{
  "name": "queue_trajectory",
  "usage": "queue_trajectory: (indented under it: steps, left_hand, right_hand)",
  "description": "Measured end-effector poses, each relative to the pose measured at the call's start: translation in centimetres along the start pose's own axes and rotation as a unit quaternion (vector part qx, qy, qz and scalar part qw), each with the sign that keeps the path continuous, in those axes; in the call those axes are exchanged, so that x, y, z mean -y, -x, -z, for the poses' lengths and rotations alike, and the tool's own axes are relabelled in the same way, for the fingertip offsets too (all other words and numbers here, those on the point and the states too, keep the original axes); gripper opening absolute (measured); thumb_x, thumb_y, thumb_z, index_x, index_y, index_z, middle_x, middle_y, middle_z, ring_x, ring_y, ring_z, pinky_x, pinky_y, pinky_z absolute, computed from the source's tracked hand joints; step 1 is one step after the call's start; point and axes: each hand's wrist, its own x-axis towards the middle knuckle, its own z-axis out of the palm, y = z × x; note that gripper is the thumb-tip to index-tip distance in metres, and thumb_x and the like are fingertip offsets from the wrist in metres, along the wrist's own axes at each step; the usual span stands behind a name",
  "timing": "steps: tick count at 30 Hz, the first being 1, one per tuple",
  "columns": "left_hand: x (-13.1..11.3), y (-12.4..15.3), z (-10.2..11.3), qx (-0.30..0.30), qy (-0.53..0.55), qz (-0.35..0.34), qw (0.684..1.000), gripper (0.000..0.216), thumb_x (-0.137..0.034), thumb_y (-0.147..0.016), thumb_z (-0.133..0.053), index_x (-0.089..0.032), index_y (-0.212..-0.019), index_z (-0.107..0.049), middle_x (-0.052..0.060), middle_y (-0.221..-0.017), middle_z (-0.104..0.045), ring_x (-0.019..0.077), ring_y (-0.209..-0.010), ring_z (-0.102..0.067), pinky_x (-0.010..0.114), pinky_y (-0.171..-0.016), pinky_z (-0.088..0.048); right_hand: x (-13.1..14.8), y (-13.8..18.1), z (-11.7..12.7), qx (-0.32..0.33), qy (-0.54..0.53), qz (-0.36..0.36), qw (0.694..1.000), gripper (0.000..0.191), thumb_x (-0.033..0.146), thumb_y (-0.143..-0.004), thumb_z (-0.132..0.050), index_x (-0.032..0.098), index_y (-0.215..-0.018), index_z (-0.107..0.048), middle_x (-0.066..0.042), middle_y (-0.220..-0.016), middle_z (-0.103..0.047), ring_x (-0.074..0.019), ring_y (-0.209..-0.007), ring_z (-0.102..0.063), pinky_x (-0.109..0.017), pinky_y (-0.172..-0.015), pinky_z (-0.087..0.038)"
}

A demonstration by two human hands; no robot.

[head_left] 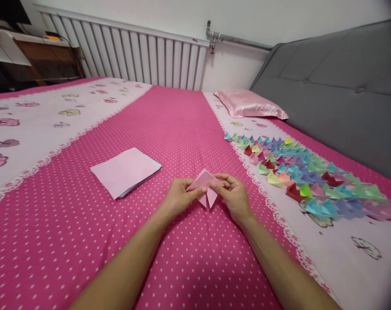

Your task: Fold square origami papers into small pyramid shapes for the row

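Observation:
A partly folded pink paper piece (205,186) is pinched between both my hands just above the pink dotted bedsheet (169,129). My left hand (179,197) grips its left edge with closed fingers. My right hand (234,196) holds its right side, fingers curled over the top. Two pointed flaps hang down between the hands. A stack of square paper sheets (126,171), pink on top, lies to the left of my left hand.
Several folded paper pieces in many colours (305,176) lie in rows on the right of the bed. A pink satin pillow (251,104) sits by the grey headboard (337,90). A white radiator (133,54) lines the far wall.

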Motion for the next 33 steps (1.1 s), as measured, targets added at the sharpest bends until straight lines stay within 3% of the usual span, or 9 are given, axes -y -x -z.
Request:
queue_trajectory:
  steps: [7,13,19,24,33]
  left_hand:
    - [-0.28,0.28,0.17,0.002,-0.009,0.028,1.0,0.041,-0.05,-0.066,-0.063,-0.01,-0.06,-0.061,-0.001,-0.052,-0.05,0.0055,-0.045,-0.036,0.02,-0.044,-0.023]
    - [-0.23,0.43,0.26,0.081,-0.079,0.028,0.993,0.047,-0.054,-0.067,-0.06,-0.014,-0.047,-0.047,-0.005,-0.045,-0.034,0.0045,-0.042,-0.023,0.022,-0.042,-0.013]
    - [-0.03,0.35,0.02,0.122,-0.034,-0.001,0.992,0.045,-0.054,-0.076,-0.048,-0.013,-0.061,-0.056,-0.001,-0.054,-0.046,0.0075,-0.048,-0.034,0.022,-0.047,-0.025]
    - [-0.14,0.34,-0.06,0.143,-0.016,0.002,0.99,0.044,-0.052,-0.078,-0.047,-0.013,-0.058,-0.053,0.0,-0.053,-0.046,0.0081,-0.049,-0.036,0.023,-0.051,-0.029]
    - [-0.42,0.54,-0.06,0.116,-0.07,0.028,0.99,0.034,-0.045,-0.065,-0.064,-0.012,-0.061,-0.058,-0.002,-0.054,-0.044,0.0073,-0.05,-0.036,0.021,-0.047,-0.023]
  right_hand:
    - [0.13,0.06,0.03,0.021,0.012,-0.006,1.0,0.026,0.034,-0.065,-0.072,0.018,-0.083,-0.066,-0.001,-0.07,-0.068,-0.014,-0.063,-0.062,-0.026,-0.06,-0.05]
    - [0.25,0.24,-0.01,0.044,0.024,-0.021,0.999,0.02,0.037,-0.066,-0.071,0.018,-0.073,-0.066,0.0,-0.066,-0.064,-0.0114,-0.056,-0.055,-0.023,-0.052,-0.044]
    - [0.07,-0.01,0.0,-0.015,-0.003,-0.021,1.0,0.02,0.036,-0.064,-0.072,0.018,-0.068,-0.065,0.002,-0.063,-0.06,-0.0093,-0.054,-0.05,-0.021,-0.051,-0.041]
    - [-0.05,-0.18,-0.02,-0.041,-0.001,-0.019,0.999,0.019,0.036,-0.063,-0.072,0.018,-0.066,-0.065,0.002,-0.062,-0.06,-0.0097,-0.054,-0.05,-0.021,-0.05,-0.041]
    - [0.28,0.28,-0.08,0.018,0.046,0.002,0.999,0.015,0.035,-0.067,-0.07,0.02,-0.068,-0.068,0.002,-0.063,-0.062,-0.0102,-0.056,-0.052,-0.023,-0.053,-0.042]
